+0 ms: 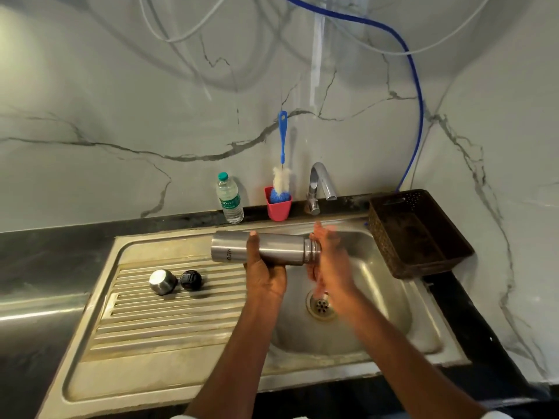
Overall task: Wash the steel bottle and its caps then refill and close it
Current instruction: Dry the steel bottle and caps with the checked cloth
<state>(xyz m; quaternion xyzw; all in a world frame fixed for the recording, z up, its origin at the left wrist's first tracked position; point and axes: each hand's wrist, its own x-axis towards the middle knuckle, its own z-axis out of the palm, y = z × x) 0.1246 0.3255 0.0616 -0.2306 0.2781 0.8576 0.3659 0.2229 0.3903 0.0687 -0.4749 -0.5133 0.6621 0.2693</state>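
left hand gripping steel bottle, right hand flat

The right hand is motion-blurred and covers the mouth of the steel bottle, the left hand hides the bottle's middle, the drain sits partly behind the right wrist, both forearms run off the bottom edge, and the bottle's lettering is unreadable.
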